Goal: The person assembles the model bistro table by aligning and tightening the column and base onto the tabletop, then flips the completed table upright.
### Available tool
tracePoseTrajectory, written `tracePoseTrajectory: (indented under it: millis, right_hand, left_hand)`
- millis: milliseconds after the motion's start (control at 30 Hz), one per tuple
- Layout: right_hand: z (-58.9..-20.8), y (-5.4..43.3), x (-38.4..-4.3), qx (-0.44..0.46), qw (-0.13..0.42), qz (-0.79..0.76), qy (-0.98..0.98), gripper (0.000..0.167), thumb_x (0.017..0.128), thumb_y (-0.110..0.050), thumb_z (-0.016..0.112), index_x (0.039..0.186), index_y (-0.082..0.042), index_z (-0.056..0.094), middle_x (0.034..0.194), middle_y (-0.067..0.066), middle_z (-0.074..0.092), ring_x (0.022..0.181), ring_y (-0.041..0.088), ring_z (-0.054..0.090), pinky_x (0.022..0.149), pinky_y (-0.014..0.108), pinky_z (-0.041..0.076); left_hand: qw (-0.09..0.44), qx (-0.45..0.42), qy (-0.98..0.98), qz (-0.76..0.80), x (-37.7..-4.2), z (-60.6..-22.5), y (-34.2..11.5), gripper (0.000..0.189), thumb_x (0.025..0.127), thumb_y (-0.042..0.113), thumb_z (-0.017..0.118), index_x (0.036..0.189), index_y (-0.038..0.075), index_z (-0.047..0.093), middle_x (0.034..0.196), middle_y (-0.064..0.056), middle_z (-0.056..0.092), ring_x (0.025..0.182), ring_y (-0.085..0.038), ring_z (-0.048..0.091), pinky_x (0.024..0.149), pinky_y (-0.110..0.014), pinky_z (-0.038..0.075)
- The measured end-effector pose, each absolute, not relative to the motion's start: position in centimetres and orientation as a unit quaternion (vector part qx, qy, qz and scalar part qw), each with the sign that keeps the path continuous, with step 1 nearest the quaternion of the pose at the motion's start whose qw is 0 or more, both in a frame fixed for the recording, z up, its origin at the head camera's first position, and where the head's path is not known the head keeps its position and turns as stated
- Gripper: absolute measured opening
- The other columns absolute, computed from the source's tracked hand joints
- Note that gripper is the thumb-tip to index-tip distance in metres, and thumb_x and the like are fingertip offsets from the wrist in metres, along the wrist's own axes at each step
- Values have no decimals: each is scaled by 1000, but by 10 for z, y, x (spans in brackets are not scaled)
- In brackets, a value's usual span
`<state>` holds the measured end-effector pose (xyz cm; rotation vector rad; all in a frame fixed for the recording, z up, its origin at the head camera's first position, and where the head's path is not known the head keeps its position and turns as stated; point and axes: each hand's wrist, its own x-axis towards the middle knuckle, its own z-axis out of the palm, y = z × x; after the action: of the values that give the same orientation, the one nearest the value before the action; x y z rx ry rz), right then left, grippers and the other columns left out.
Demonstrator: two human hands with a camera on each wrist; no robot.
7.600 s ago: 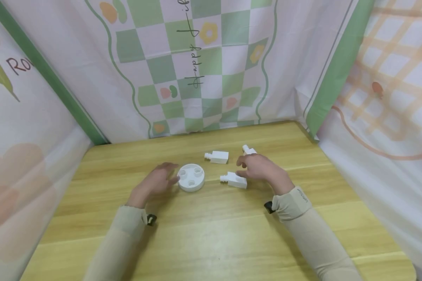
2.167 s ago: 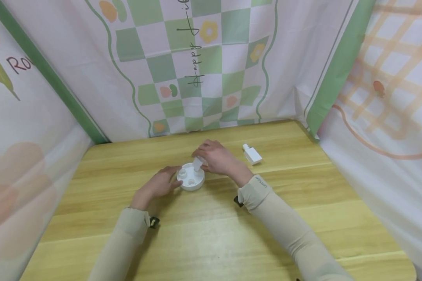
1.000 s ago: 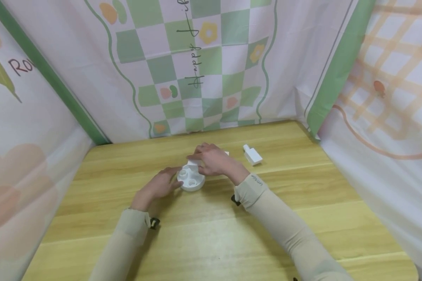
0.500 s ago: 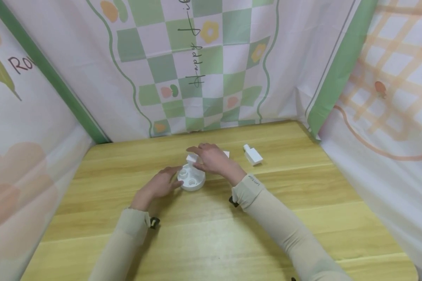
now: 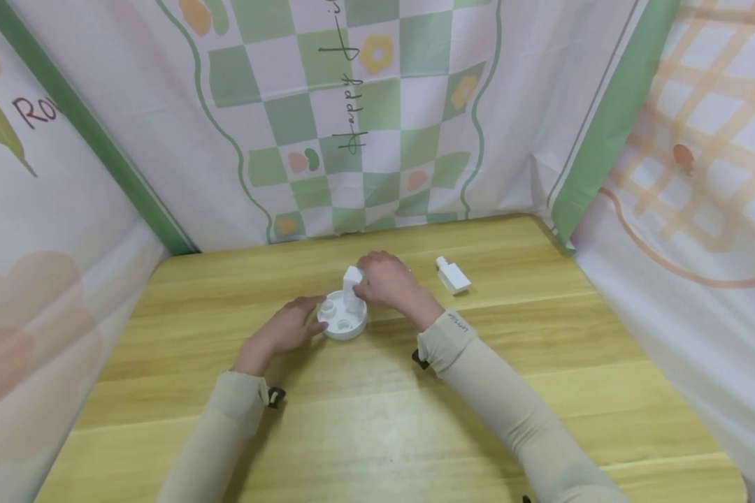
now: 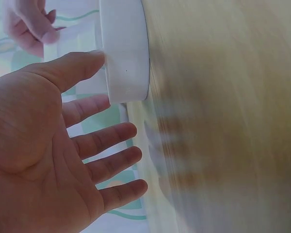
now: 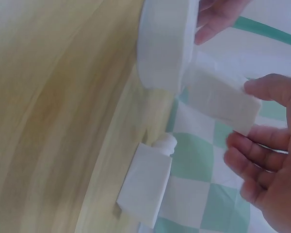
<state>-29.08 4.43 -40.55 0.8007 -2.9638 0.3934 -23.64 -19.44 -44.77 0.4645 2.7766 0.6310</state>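
A round white base (image 5: 343, 334) with a raised rim and sockets sits on the table. My left hand (image 5: 284, 328) holds its left edge with thumb and index finger; the other fingers extend loosely in the left wrist view. My right hand (image 5: 386, 281) pinches a white rectangular block (image 5: 352, 279) between thumb and fingertips. That block stands roughly upright, its lower end at the far right part of the base; whether its neck is seated is hidden. In the right wrist view the held block (image 7: 220, 99) looks slightly tilted against the base.
Another white block with a ridged neck (image 5: 454, 278) lies on the wooden table (image 5: 365, 433), right of my right hand. Behind that hand, a further block is almost wholly hidden. Patterned cloth (image 5: 377, 154) hangs along the table's far edge.
Earlier my right hand was over the loose blocks at right. It then brought one to the base, where the block has turned from tilted to nearly upright. The left hand has closed onto the rim.
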Motion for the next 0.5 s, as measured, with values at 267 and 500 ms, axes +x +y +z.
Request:
tracePoseTrajectory:
  millis: [267,500]
  right_hand:
    - [-408,48,-289,303,29,145,-942,52,89,-37,69,135,-14,59,122,12,68,109,29,66,96,43,54]
    - [-405,54,-287,336,32,138,-931,50,83,-18,68,132,-10,63,121,10,65,107,25,63,94,39,55]
  left_hand:
    - [122,163,955,216,-237,-449,-195,67,100,41,58,156,15,33,157,-18,40,144,-40,39,120,-56,32]
    - [118,162,955,217,-237,-449,-193,66,100,40,58,156,15,34,156,-18,41,144,-40,40,119,-56,33]
